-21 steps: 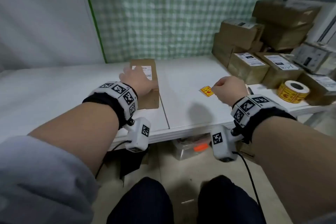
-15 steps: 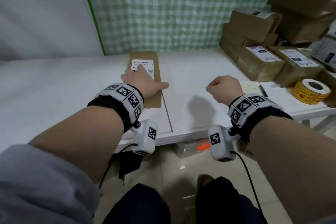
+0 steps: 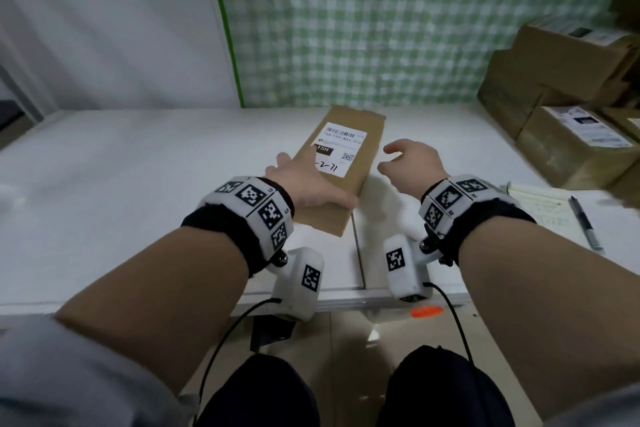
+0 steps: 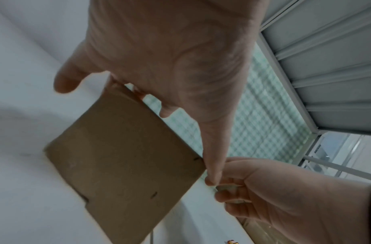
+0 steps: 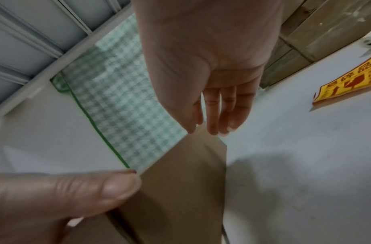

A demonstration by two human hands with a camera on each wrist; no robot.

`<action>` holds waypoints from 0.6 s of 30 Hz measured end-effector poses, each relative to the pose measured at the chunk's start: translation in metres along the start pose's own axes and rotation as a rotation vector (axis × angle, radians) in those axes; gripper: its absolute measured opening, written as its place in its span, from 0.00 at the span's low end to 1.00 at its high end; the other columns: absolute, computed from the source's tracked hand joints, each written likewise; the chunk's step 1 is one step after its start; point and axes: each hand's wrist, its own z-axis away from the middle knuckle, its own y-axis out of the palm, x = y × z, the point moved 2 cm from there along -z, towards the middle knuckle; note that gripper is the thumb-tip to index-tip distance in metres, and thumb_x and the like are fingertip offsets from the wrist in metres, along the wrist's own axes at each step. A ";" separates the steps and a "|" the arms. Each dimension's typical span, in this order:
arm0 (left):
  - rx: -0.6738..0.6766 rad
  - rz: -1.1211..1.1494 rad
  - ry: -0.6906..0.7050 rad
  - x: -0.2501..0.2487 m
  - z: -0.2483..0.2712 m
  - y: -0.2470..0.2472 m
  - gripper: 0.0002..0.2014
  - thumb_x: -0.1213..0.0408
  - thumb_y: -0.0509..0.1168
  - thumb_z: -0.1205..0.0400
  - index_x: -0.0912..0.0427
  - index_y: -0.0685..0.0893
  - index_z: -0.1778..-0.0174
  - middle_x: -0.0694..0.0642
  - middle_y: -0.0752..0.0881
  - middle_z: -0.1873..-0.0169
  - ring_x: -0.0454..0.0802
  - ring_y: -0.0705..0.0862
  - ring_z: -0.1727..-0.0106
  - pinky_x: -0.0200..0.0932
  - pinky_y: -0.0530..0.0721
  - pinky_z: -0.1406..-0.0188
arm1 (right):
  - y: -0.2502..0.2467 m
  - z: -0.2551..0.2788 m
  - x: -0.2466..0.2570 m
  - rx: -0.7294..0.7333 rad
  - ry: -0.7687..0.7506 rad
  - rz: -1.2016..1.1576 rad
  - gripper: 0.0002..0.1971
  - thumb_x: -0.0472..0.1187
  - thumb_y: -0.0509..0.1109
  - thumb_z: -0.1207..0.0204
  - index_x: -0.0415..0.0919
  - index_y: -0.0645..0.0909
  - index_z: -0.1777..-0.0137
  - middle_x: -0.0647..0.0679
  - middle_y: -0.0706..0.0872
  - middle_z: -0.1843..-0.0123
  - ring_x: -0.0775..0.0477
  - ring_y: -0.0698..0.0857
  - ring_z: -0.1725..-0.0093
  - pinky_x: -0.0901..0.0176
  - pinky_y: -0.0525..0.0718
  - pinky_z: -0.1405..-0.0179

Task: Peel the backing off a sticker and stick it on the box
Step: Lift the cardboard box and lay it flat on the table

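Observation:
A long brown cardboard box [image 3: 369,149] with a white shipping label lies on the white table [image 3: 138,201], angled slightly. My left hand [image 3: 304,184] lies over its near end, with fingers reaching past the left side and the thumb pressed along the near edge, gripping it. In the left wrist view the palm [image 4: 170,57] spans the box [image 4: 126,161]. My right hand [image 3: 398,159] hovers just right of the box, fingers relaxed, holding nothing. The right wrist view shows its fingers [image 5: 214,115] above the box [image 5: 180,189]. A yellow sticker [image 5: 347,80] lies flat on the table to the right.
Stacked cardboard parcels [image 3: 571,121] fill the right back of the table. A notepad [image 3: 547,208] and a pen [image 3: 585,225] lie near the right front edge. A green checked wall stands behind the table. A seam in the table runs under the box.
My right hand, which held the sticker and then stayed curled, has opened and moved left beside the box. My left hand has drawn the box nearer and turned it.

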 end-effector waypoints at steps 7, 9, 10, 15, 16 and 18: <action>-0.146 0.254 0.060 0.000 0.021 -0.004 0.42 0.37 0.68 0.40 0.37 0.65 0.28 0.57 0.71 0.42 0.55 0.73 0.42 0.46 0.77 0.44 | 0.005 0.027 0.003 0.101 -0.061 -0.023 0.29 0.40 0.65 0.27 0.47 0.70 0.24 0.43 0.82 0.32 0.41 0.83 0.38 0.44 0.81 0.35; -0.155 0.349 0.055 -0.007 0.026 -0.017 0.46 0.34 0.66 0.42 0.41 0.65 0.26 0.56 0.74 0.35 0.55 0.76 0.41 0.47 0.81 0.49 | -0.004 0.033 -0.002 0.064 -0.064 -0.028 0.32 0.42 0.67 0.27 0.48 0.66 0.22 0.42 0.79 0.30 0.42 0.82 0.39 0.45 0.81 0.35; -0.144 0.394 0.057 -0.010 0.030 -0.023 0.48 0.34 0.67 0.42 0.44 0.64 0.24 0.55 0.74 0.34 0.55 0.78 0.42 0.46 0.81 0.55 | -0.010 0.035 -0.003 0.045 -0.063 -0.016 0.34 0.41 0.68 0.27 0.49 0.64 0.20 0.41 0.78 0.29 0.41 0.81 0.38 0.46 0.81 0.35; -0.080 0.518 0.112 -0.026 0.048 -0.045 0.46 0.38 0.68 0.33 0.53 0.62 0.22 0.53 0.77 0.44 0.47 0.79 0.57 0.42 0.77 0.71 | -0.037 0.038 -0.002 -0.004 -0.122 0.104 0.48 0.34 0.74 0.32 0.53 0.51 0.17 0.38 0.74 0.27 0.36 0.77 0.32 0.52 0.78 0.40; -0.072 0.518 0.119 -0.027 0.051 -0.047 0.42 0.39 0.68 0.32 0.53 0.66 0.24 0.52 0.78 0.45 0.47 0.79 0.57 0.42 0.78 0.70 | -0.040 0.038 0.000 -0.017 -0.145 0.139 0.50 0.33 0.75 0.34 0.54 0.49 0.17 0.38 0.72 0.26 0.35 0.75 0.30 0.50 0.76 0.38; -0.055 0.529 0.133 -0.028 0.059 -0.050 0.29 0.40 0.65 0.30 0.51 0.77 0.36 0.52 0.81 0.48 0.49 0.81 0.55 0.45 0.81 0.64 | -0.043 0.039 0.003 -0.044 -0.174 0.223 0.53 0.32 0.75 0.36 0.57 0.47 0.17 0.39 0.64 0.21 0.33 0.66 0.25 0.44 0.71 0.31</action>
